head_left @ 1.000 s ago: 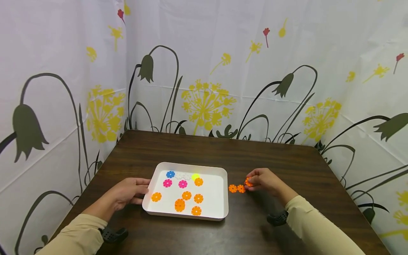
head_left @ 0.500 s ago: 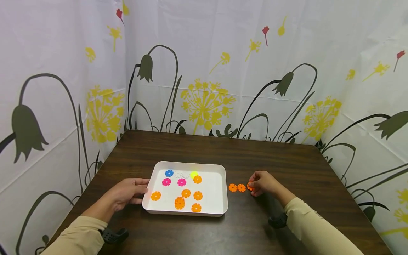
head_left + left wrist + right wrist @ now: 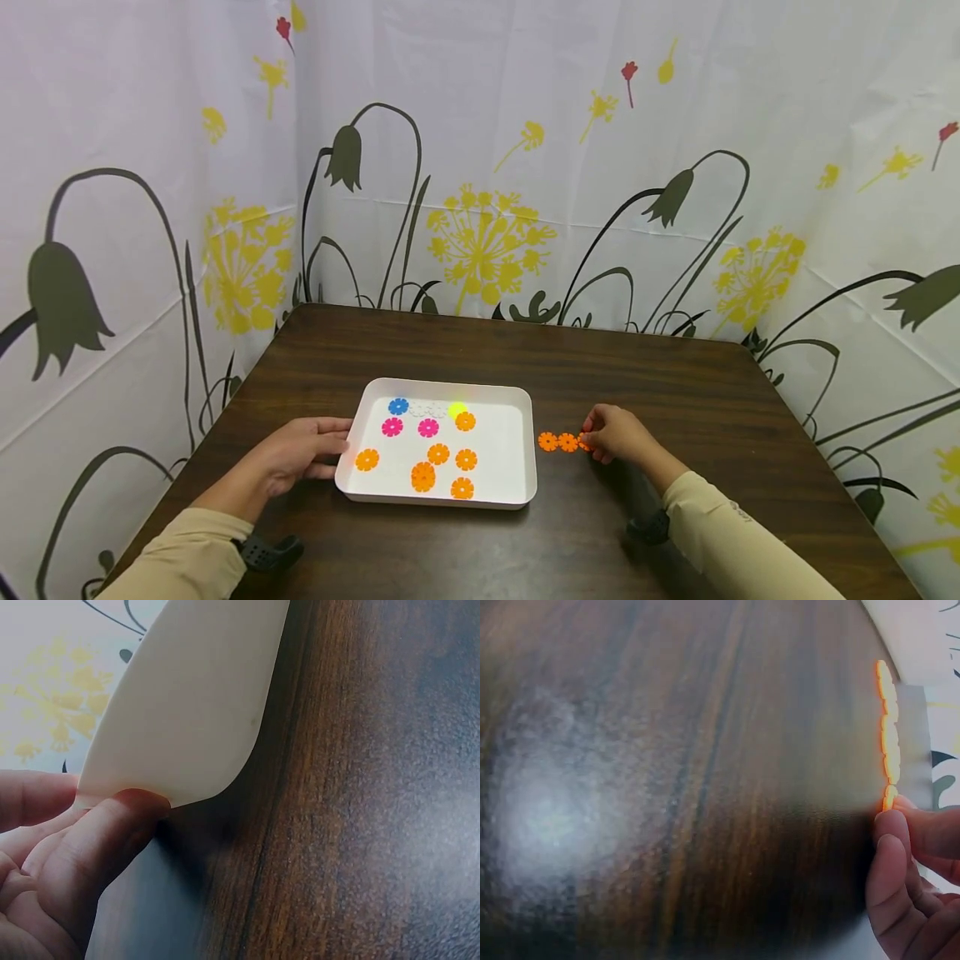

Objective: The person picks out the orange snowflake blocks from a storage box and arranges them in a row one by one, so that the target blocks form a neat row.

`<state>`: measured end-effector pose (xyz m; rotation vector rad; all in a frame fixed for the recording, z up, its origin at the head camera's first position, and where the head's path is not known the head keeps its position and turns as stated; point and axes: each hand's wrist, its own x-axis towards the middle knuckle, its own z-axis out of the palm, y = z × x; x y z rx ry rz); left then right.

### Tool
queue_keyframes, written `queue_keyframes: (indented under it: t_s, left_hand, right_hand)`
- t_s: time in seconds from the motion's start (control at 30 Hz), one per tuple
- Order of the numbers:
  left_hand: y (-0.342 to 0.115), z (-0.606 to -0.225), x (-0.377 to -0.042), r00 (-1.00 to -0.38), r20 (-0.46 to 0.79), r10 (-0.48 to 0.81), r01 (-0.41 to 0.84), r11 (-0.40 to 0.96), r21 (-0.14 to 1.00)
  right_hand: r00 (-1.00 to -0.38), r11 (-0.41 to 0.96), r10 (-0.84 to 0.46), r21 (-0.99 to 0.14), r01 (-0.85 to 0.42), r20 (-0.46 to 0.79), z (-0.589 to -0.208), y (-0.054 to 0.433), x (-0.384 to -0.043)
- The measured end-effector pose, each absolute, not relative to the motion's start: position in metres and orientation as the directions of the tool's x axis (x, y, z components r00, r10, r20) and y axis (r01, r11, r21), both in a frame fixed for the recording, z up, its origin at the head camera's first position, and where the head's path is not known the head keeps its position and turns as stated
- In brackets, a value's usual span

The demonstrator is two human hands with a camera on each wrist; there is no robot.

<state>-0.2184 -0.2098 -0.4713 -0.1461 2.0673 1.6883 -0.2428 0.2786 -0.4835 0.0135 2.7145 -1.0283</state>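
Observation:
At the left side of a shallow white tray [image 3: 517,417], my left hand [image 3: 300,454] holds the wall near its rim; the left wrist view shows thumb [image 3: 112,832] and fingers at the tray wall [image 3: 187,697]. To the right of the tray, my right hand [image 3: 618,433] pinches an orange notched disc [image 3: 584,443] lying against the end of a short row. Two more orange discs [image 3: 558,442] make up that row on the table. In the right wrist view the orange row [image 3: 889,742] runs edge-on from my fingertips [image 3: 891,825] toward the tray; the pinched disc is partly hidden.
Inside the tray lie several orange discs [image 3: 423,477], two pink discs [image 3: 428,427], a blue disc [image 3: 398,406], white discs [image 3: 427,410] and a yellow disc [image 3: 456,409]. The dark wooden table [image 3: 450,342] meets a flower-patterned curtain [image 3: 480,125] at the back.
My right hand has brought its orange disc down to the right end of the row and then slightly left against it. The left hand stays at the tray.

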Motion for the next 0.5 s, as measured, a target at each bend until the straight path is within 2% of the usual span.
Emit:
queue_keyframes:
  t_s: [0.13,0.23,0.37,0.43,0.5]
  left_hand:
    - [-0.209,-0.470,-0.219,-0.883,-0.419,0.211,-0.369,0.238,0.898]
    - [-0.209,-0.470,-0.219,-0.882,-0.421,0.212,-0.371,0.239,0.898]
    - [-0.209,-0.470,-0.218,-0.883,-0.420,0.210,-0.370,0.240,0.897]
    - [-0.210,-0.471,-0.218,-0.882,-0.420,0.211,-0.371,0.236,0.898]
    - [-0.210,-0.471,-0.218,-0.882,-0.421,0.211,-0.372,0.237,0.898]
  right_hand:
    - [-0.977,0.781,-0.075,-0.622,0.066,-0.197,-0.482,0.278,-0.244]
    - [-0.982,0.732,-0.089,-0.680,0.050,-0.169,-0.476,0.273,-0.249]
    - [-0.963,0.476,-0.188,-0.876,0.084,-0.195,-0.460,0.255,-0.257]
    - [-0.941,0.346,-0.249,-0.928,0.135,-0.229,-0.450,0.243,-0.261]
    - [-0.920,0.275,-0.292,-0.945,0.179,-0.259,-0.443,0.230,-0.263]
